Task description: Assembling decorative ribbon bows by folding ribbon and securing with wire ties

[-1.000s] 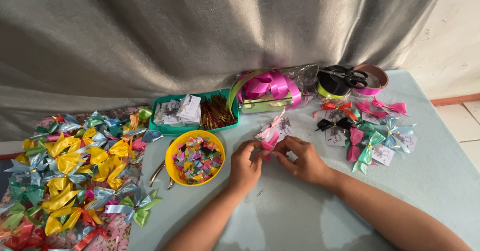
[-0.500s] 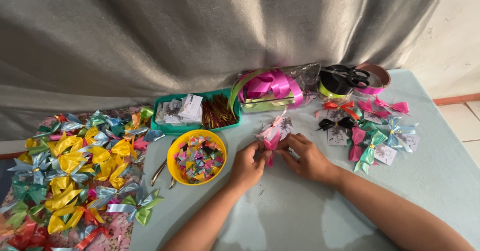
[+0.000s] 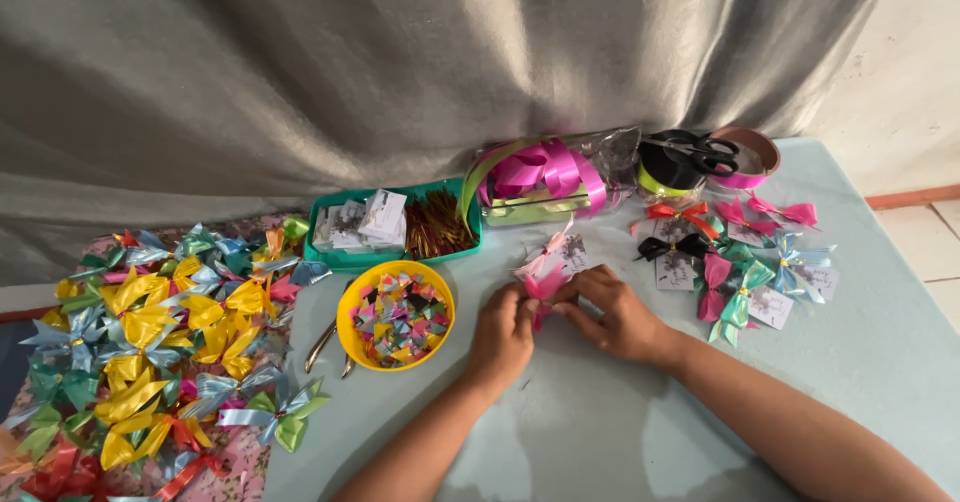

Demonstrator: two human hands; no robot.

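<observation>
We see a grey curtain (image 3: 400,72) hanging behind a pale blue surface (image 3: 600,432), and we take the rest in order of size. At the left edge a broad heap of finished ribbon bows (image 3: 150,342) in yellow, green, blue and red covers a flowered cloth, so a good part of the work appears done. To the right of the hands a smaller cluster of bows with card tags (image 3: 745,272) lies spread out, some pink, some black, orange and turquoise. Behind the hands stands a green tray (image 3: 400,227) with small cards and thin brown sticks, and beside it a clear pack of pink ribbon (image 3: 545,177). Black scissors (image 3: 700,149) rest on ribbon rolls (image 3: 690,167) at the back. A yellow bowl (image 3: 396,317) of small coloured scraps sits just left of the hands, with metal pliers (image 3: 325,342) touching its rim. Nothing blocks the hands' working spot.

In the middle, the left hand (image 3: 503,337) and the right hand (image 3: 615,314) are both closed in a pinch on a small pink bow (image 3: 545,284), held just above the surface. A tag seems to lie right behind it, though we cannot tell whether it is attached. We judge this bow unfinished, and the tray's cards suggest more remain.
</observation>
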